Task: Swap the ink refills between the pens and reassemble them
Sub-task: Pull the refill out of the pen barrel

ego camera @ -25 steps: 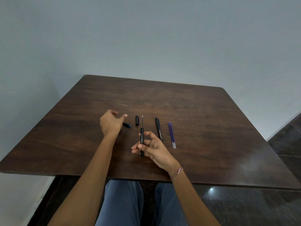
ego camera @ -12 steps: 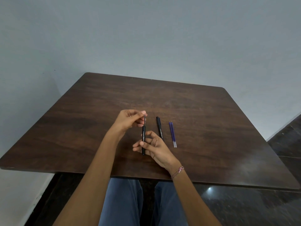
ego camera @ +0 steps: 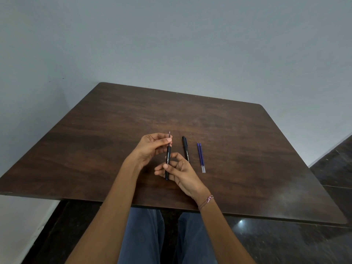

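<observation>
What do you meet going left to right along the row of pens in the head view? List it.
left hand → held pen → loose black pen → blue refills, a pair lying side by side.

Count: 2 black pens, the held pen (ego camera: 168,161) above the table (ego camera: 247,149) and the lying pen (ego camera: 185,148) mid-table. 2 blue refills (ego camera: 201,157) side by side, mid-table. 2 hands: left hand (ego camera: 150,147), right hand (ego camera: 181,172). 1 bracelet (ego camera: 206,201). 1 table.
</observation>
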The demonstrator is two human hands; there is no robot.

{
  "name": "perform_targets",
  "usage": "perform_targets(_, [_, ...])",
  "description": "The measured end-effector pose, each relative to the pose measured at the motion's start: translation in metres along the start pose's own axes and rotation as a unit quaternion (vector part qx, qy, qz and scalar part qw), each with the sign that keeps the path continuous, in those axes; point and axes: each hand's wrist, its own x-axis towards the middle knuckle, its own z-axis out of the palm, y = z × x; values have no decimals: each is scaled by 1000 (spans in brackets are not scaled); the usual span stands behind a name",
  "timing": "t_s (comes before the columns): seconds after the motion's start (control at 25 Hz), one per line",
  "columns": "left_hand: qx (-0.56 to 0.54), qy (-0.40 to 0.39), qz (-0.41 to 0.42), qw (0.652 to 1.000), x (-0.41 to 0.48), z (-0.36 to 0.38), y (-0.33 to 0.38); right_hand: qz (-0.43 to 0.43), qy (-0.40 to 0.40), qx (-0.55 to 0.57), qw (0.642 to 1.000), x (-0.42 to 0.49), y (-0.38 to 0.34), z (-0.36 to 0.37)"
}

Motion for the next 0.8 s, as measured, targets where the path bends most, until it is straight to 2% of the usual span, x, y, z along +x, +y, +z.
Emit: perform_targets(0.8, [-2,106,87,990,15,4,52,9,-9,-7,1000,1,2,-2])
